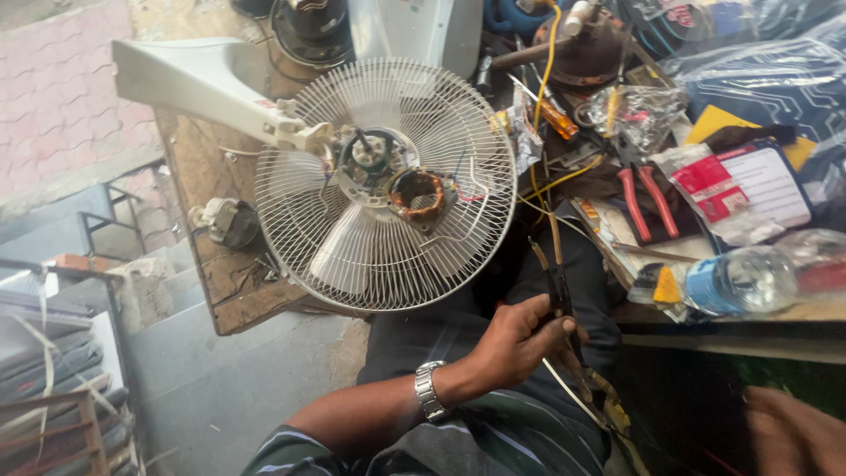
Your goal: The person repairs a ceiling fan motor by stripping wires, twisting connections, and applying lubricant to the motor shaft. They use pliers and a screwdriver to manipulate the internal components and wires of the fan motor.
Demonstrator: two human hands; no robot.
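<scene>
My left hand [520,339], with a metal watch on its wrist, grips a pair of dark-handled pliers [558,286] and a thin white wire [573,397]. My right hand [793,432] sits blurred at the lower right corner; what it holds cannot be seen. A white fan [385,183] lies face down on the wooden bench [238,300], its rear grille up. The opened motor shows a copper coil [417,196] and loose wires. The pliers sit just below and right of the grille.
Red-handled pliers [648,203], a clear plastic bottle with a blue label [740,280], plastic bags and an orange-handled screwdriver [557,117] crowd the bench at right. A yellow cable [546,62] hangs down from the back. A white fan stand [194,79] lies at left.
</scene>
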